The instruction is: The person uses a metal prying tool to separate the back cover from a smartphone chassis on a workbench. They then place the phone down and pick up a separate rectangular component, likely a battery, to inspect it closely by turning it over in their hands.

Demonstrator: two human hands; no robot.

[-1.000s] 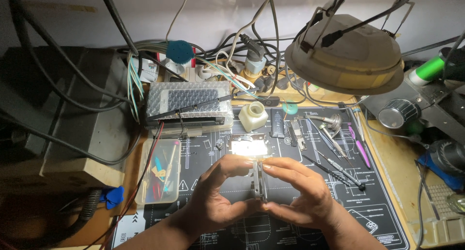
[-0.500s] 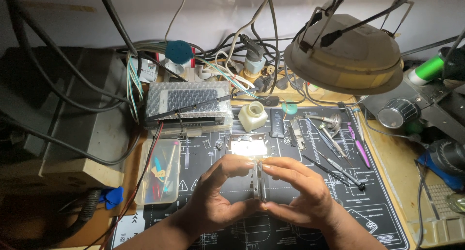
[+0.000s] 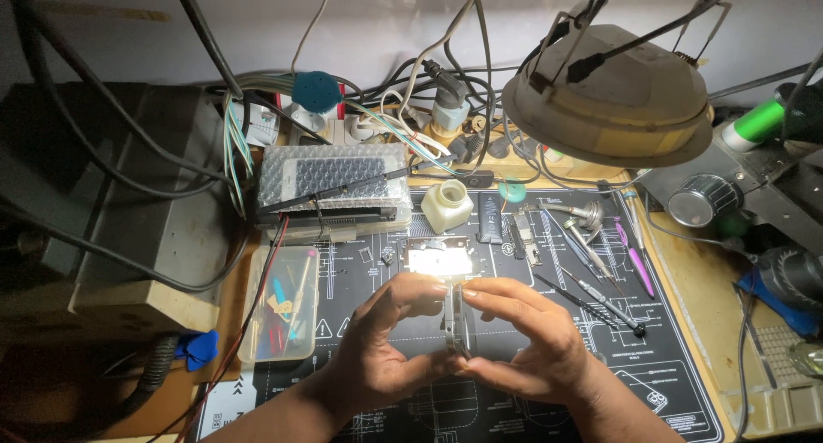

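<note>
Phone frame [image 3: 455, 319] standing edge-on between my 2 hands, just above black work mat [image 3: 677, 357], long axis running away from me. I'm pinching it: left hand [image 3: 387, 347] gripping near side, right hand [image 3: 530, 350] clamping opposite edge, both equally close.

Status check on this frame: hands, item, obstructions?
Left hand and right hand both grip a thin phone frame, edge-up over the black mat. Nothing between them.

A bubble-wrapped white phone [image 3: 333, 179] with a grey screen lies behind the black mat [image 3: 669, 357].
</note>
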